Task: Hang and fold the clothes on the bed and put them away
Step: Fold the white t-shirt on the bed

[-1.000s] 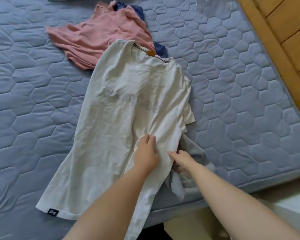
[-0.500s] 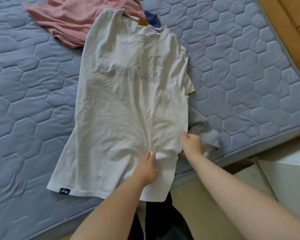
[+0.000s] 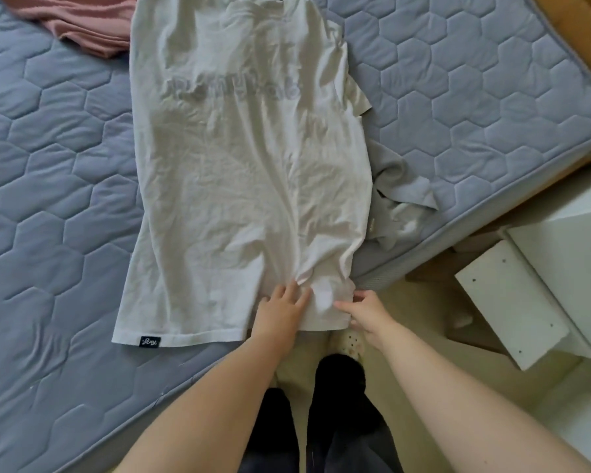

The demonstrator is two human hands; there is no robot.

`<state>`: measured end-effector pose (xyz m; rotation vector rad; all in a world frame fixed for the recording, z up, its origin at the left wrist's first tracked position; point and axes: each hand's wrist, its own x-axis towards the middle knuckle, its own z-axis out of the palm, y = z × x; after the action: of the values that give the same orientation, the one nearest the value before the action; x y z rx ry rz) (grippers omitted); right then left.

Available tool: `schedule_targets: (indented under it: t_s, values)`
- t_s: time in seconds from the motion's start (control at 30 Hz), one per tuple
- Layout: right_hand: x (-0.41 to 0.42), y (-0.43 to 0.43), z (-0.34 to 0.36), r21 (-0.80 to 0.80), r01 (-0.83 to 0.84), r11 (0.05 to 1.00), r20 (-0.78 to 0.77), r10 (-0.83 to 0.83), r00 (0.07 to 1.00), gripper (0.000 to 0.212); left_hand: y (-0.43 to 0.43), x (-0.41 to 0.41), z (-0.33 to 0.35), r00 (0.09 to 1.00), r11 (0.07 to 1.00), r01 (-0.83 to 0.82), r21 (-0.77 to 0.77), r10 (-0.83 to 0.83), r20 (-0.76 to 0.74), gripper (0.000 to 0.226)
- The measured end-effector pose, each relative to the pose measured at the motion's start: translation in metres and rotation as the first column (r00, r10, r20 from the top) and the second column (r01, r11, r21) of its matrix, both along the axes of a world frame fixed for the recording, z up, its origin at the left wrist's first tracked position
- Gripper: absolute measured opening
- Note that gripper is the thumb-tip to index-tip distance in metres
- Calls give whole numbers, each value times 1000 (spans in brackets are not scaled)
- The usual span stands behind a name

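A white T-shirt [image 3: 246, 158] lies spread face down on the blue quilted bed [image 3: 48, 206], its hem hanging a little over the near edge. My left hand [image 3: 280, 310] rests flat on the hem with fingers straight. My right hand [image 3: 365, 310] touches the hem's right corner, index finger pointing left along the cloth; whether it pinches the fabric is unclear. A pink garment [image 3: 86, 25] lies at the top left. A grey garment [image 3: 400, 203] lies crumpled beside the shirt's right side.
A white cabinet or drawer unit [image 3: 533, 295] stands on the floor to the right of the bed's corner. A wooden frame [image 3: 574, 35] runs along the far right. My legs and a slipper [image 3: 348, 343] are below the hem.
Both hands slid down the shirt toward its hem and the bed's edge, smoothing it. The view tilted down, so the pink garment moved toward the top.
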<state>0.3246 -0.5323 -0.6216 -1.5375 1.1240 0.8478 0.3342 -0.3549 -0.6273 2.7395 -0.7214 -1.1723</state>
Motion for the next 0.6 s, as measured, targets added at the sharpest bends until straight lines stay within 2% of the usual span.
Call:
schedule_targets:
  t_s: [0.03, 0.1, 0.13, 0.2, 0.27, 0.33, 0.37, 0.4, 0.53, 0.6]
  values:
    - [-3, 3, -2, 58, 51, 997, -17, -50, 999, 64, 1, -4, -4, 998, 998, -58, -34, 59, 26, 80]
    - [-7, 11, 8, 130, 23, 991, -22, -20, 1000, 38, 4, -10, -9, 968, 960, -243, -138, 250, 31, 65]
    - [-8, 12, 14, 119, -42, 992, 9, 41, 999, 25, 6, -9, -9, 946, 931, -316, -185, 325, 20, 55]
    - [-7, 7, 24, -11, -75, 997, 131, 75, 989, 16, 9, -7, -5, 917, 882, -384, -274, 398, -5, 33]
    - [-6, -1, 33, -67, 61, 996, 263, -42, 964, 16, 7, -6, 5, 898, 838, -435, -330, 431, -89, 22]
    - [-7, -9, 45, 66, 294, 954, 286, -300, 910, 9, 2, -4, 20, 855, 778, -518, -356, 477, -201, 11]
    - [-8, -13, 49, 132, 364, 922, 265, -387, 883, 6, 1, -3, 27, 838, 753, -545, -368, 490, -239, 13]
    - [-8, -16, 55, 155, 376, 913, 262, -405, 876, 7, -1, 0, 34, 831, 740, -557, -377, 492, -262, 20]
    - [-13, -21, 66, -95, 126, 988, 358, -84, 930, 8, -3, 7, 59, 821, 733, -568, -375, 472, -321, 34]
    - [-13, -19, 70, -108, 75, 991, 384, -28, 923, 10, -5, 10, 69, 813, 724, -578, -376, 472, -341, 37]
